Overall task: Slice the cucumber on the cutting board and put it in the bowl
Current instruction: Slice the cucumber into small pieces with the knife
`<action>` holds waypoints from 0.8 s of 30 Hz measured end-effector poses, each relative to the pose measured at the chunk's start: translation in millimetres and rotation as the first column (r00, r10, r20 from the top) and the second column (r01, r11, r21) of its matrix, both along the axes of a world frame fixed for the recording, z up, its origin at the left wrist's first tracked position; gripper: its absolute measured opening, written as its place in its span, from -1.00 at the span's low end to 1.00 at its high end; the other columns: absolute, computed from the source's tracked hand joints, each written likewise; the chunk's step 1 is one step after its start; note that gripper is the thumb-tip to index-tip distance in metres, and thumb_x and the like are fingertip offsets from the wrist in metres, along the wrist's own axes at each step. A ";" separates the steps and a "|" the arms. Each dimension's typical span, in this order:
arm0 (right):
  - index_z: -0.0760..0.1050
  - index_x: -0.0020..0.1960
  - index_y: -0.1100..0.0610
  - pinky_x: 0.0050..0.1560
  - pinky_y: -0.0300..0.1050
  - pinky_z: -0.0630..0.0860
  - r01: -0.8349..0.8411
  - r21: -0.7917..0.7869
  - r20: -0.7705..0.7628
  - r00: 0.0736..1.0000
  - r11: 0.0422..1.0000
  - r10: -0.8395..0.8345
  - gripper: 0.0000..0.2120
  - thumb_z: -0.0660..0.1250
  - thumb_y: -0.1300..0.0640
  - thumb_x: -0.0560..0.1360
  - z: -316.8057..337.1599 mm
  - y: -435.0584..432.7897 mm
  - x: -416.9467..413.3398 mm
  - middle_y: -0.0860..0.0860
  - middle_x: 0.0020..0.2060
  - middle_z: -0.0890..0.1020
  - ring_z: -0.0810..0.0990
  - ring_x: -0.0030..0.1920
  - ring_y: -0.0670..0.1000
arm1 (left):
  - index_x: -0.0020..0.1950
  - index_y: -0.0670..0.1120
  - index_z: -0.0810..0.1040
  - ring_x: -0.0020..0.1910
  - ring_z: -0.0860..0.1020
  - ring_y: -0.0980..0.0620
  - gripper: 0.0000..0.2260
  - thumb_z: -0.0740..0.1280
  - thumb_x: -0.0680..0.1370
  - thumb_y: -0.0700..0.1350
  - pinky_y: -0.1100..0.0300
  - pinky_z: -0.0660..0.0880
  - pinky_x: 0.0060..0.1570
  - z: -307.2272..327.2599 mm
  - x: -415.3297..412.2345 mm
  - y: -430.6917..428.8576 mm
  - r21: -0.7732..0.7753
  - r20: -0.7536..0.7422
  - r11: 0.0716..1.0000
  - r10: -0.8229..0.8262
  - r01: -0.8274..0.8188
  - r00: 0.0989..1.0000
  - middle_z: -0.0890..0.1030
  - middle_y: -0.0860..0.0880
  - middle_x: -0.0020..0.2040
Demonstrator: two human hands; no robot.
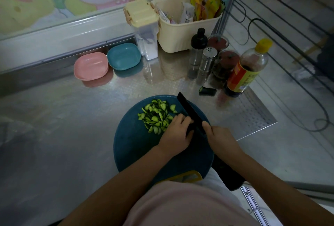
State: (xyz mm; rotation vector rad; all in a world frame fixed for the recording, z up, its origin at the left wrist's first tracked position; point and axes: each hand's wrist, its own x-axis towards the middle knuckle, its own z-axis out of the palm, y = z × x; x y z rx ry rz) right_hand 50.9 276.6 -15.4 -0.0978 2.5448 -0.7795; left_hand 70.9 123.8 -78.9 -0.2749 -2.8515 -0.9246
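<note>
r hand (pixel 219 136) clamped on black knife (pixel 188 110), handle hidden. l hand (pixel 178 131) curled by blade, can't tell if holding anything. half-moon cucumber slices (pixel 157 115) heaped on round blue cutting board (pixel 133 146).

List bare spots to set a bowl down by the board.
Free: the wide steel counter left of the cutting board, and the strip between the pink bowl, the teal bowl and the board's far edge. Crowded: back right, where the cream basket, steel shaker and yellow-capped bottle cluster, with a cucumber end beside the bottle.
</note>
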 end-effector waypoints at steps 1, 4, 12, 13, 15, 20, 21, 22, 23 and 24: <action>0.33 -0.24 0.23 -0.22 -0.12 0.32 -0.046 0.008 -0.008 0.999 0.999 0.046 -0.28 -0.28 -0.36 0.39 -1.5 3.5 0.4 0.01 -0.44 0.38 0.34 -0.41 -0.03 | 0.05 -0.17 0.47 -0.04 0.40 -0.06 -0.81 0.36 0.47 -0.17 0.15 0.33 -0.08 0.3 -0.1 0.6 -0.007 -0.004 1.000 0.002 -0.002 1.000 0.45 -0.13 -0.04; 0.31 -0.33 0.11 -0.28 -0.11 0.29 -0.027 -0.014 0.015 1.000 1.000 0.027 -0.39 -0.19 -0.36 0.45 -1.8 11.6 6.8 0.00 -0.45 0.39 0.32 -0.43 -0.07 | 0.02 -0.16 0.45 -0.07 0.40 -0.06 -0.83 0.35 0.47 -0.18 0.15 0.32 -0.10 1.4 -0.4 1.4 -0.012 -0.013 1.000 0.009 -0.009 1.000 0.44 -0.13 -0.06; 0.31 -0.42 0.14 -0.47 -0.32 0.29 -0.004 -0.081 0.011 1.000 0.997 0.005 -0.47 -0.03 -0.09 0.63 2.1 17.5 9.4 0.03 -0.49 0.41 0.38 -0.46 -0.03 | 0.02 -0.14 0.42 -0.08 0.38 -0.06 -0.82 0.34 0.47 -0.16 0.16 0.32 -0.09 -0.6 -0.9 1.9 -0.034 -0.013 0.999 0.019 -0.019 1.000 0.42 -0.13 -0.07; 0.31 -0.41 0.14 -0.47 -0.32 0.29 -0.010 -0.072 0.006 1.000 0.997 0.010 -0.48 -0.03 -0.09 0.63 3.4 16.8 10.3 0.04 -0.49 0.42 0.38 -0.45 -0.03 | 0.02 -0.15 0.43 -0.08 0.38 -0.06 -0.82 0.34 0.47 -0.16 0.15 0.33 -0.09 -0.6 -0.8 1.9 -0.034 -0.009 0.999 0.021 -0.021 1.000 0.42 -0.13 -0.06; 0.31 -0.42 0.15 -0.47 -0.32 0.28 0.014 -0.097 0.013 1.000 0.995 -0.013 -0.47 -0.02 -0.10 0.63 5.8 16.3 9.8 0.05 -0.48 0.42 0.39 -0.44 -0.01 | 0.02 -0.15 0.43 -0.07 0.39 -0.07 -0.82 0.34 0.47 -0.16 0.13 0.34 -0.08 -1.4 -0.9 1.7 -0.037 -0.007 0.999 0.022 -0.022 1.000 0.42 -0.13 -0.06; 0.26 -0.37 0.06 -0.37 -0.17 0.30 0.016 -0.064 0.031 0.999 0.998 -0.014 -0.54 -0.05 -0.13 0.61 6.8 14.4 13.3 0.00 -0.45 0.38 0.33 -0.43 -0.06 | 0.02 -0.15 0.43 -0.06 0.38 -0.07 -0.83 0.34 0.48 -0.16 0.12 0.34 -0.07 -1.6 -1.6 2.5 -0.041 0.002 0.999 0.023 -0.023 1.000 0.42 -0.13 -0.05; 0.27 -0.36 0.06 -0.31 -0.13 0.32 0.033 -0.045 0.045 0.999 0.998 -0.031 -0.55 -0.06 -0.13 0.61 7.3 12.3 14.5 0.00 -0.45 0.38 0.34 -0.42 -0.04 | 0.02 -0.15 0.43 -0.05 0.38 -0.07 -0.83 0.34 0.48 -0.16 0.11 0.34 -0.07 -1.4 -1.5 2.7 -0.042 0.004 0.999 0.023 -0.023 1.000 0.42 -0.13 -0.05; 0.29 -0.34 0.09 -0.25 -0.11 0.34 0.062 -0.058 0.013 0.998 0.996 -0.062 -0.54 -0.07 -0.13 0.61 3.9 12.1 14.3 0.00 -0.44 0.39 0.36 -0.39 0.00 | 0.02 -0.16 0.43 -0.05 0.38 -0.07 -0.82 0.34 0.47 -0.16 0.11 0.34 -0.06 -1.1 -1.5 2.8 -0.042 0.006 0.999 0.023 -0.023 1.000 0.42 -0.13 -0.05; 0.32 -0.30 0.13 -0.22 -0.09 0.34 0.102 -0.057 0.049 0.994 0.993 -0.099 -0.53 -0.08 -0.14 0.60 6.4 6.4 15.7 0.00 -0.44 0.39 0.38 -0.37 0.03 | 0.02 -0.16 0.43 -0.05 0.39 -0.08 -0.82 0.34 0.47 -0.17 0.11 0.35 -0.06 -0.7 -1.4 2.9 -0.041 0.007 0.999 0.025 -0.025 1.000 0.41 -0.14 -0.04; 0.33 -0.25 0.17 -0.23 -0.07 0.35 0.137 -0.102 0.095 0.987 0.985 -0.128 -0.55 -0.05 -0.12 0.61 7.8 2.2 15.8 0.00 -0.45 0.39 0.38 -0.37 0.04 | 0.02 -0.16 0.43 -0.05 0.39 -0.07 -0.82 0.34 0.47 -0.18 0.11 0.35 -0.06 -0.4 -1.3 2.8 -0.037 0.008 0.999 0.027 -0.027 1.000 0.41 -0.14 -0.04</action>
